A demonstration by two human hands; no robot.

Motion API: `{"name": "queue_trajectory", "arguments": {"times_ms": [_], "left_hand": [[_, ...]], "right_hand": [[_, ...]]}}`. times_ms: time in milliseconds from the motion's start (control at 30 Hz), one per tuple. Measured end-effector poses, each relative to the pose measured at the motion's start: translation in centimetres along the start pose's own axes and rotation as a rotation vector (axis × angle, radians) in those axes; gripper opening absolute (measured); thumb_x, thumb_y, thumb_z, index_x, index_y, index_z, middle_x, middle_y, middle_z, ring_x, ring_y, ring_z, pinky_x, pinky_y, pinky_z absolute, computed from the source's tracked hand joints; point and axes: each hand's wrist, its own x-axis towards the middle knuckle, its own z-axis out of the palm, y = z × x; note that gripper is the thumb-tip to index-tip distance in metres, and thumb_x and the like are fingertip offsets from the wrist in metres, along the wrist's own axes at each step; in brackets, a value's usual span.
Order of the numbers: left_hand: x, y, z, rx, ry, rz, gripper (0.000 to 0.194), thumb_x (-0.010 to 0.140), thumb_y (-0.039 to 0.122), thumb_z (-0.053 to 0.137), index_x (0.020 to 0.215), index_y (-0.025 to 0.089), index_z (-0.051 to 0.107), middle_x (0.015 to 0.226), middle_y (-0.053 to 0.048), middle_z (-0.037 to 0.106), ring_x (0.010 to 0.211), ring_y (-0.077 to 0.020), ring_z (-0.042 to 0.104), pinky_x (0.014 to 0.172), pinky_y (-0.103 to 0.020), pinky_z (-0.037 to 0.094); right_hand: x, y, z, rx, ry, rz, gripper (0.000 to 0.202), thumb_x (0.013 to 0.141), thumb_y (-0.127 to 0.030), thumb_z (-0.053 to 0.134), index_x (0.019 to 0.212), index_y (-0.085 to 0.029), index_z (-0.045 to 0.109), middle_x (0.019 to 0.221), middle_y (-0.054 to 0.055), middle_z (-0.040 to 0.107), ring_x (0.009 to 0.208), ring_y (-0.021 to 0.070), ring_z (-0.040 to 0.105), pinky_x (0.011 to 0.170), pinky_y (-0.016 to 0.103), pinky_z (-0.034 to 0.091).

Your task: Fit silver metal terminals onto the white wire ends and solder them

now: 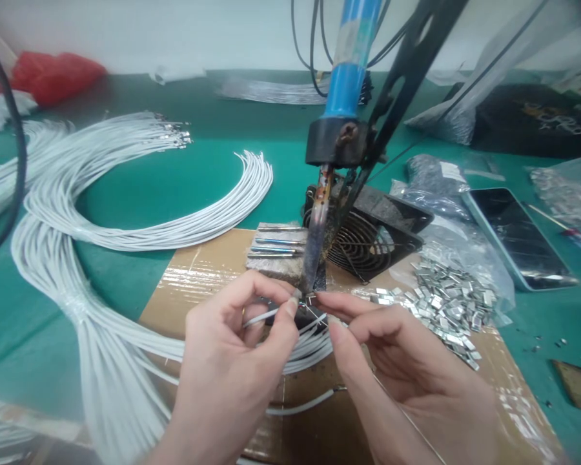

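My left hand (237, 355) pinches a white cable (260, 317) between thumb and fingers. A small metal piece (310, 299) sits at the cable's end, right under the soldering iron (314, 242); I cannot tell whether the iron's tip touches it. Thin solder wire (409, 420) runs up from the lower right into the closed thumb and fingers of my right hand (401, 361), level with the left fingertips. Below the hands, a bundle of white cables (310, 358) lies across the cardboard, and one loose cable (305, 405) ends in a dark tip.
A black fan (368, 242) stands behind the iron, beside a block (275, 252) bearing metal rods. Loose metal connectors (452, 300) are heaped at right, near a phone (523, 236). Coiled white cables (62, 200) fill the left. The iron's black bracket (401, 77) slants overhead.
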Motion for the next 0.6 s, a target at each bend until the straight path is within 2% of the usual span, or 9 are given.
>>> {"name": "queue_trajectory", "arguments": {"times_ms": [267,500,600], "left_hand": [[-0.1,-0.4,-0.4,-0.026,-0.026,-0.011,0.010,0.074,0.021,0.080,0.065,0.021,0.078,0.067,0.001,0.082,0.053,-0.0100,0.070,0.047,-0.010,0.052],[-0.4,-1.1,-0.6,-0.031,-0.036,0.000,0.010,0.082,0.023,0.081,0.072,0.024,0.079,0.073,0.002,0.082,0.052,-0.0092,0.064,0.044,-0.013,0.045],[-0.3,-1.4,-0.6,-0.017,-0.038,0.002,0.010,0.081,0.023,0.081,0.071,0.024,0.079,0.074,0.002,0.082,0.053,-0.0096,0.065,0.044,-0.014,0.045]], "right_hand": [[0.1,0.1,-0.1,-0.029,-0.020,-0.008,0.024,0.095,-0.025,0.079,0.074,-0.029,0.069,0.110,-0.007,0.091,0.100,0.0124,0.086,0.081,0.015,0.060],[0.3,0.4,-0.2,-0.031,-0.024,-0.048,0.023,0.096,-0.024,0.078,0.076,-0.030,0.070,0.109,-0.010,0.090,0.098,0.0104,0.087,0.088,0.014,0.061],[0.7,0.9,-0.8,-0.072,-0.098,-0.132,0.023,0.099,-0.023,0.077,0.078,-0.030,0.071,0.112,-0.009,0.091,0.101,0.0114,0.088,0.088,0.014,0.062]]}}
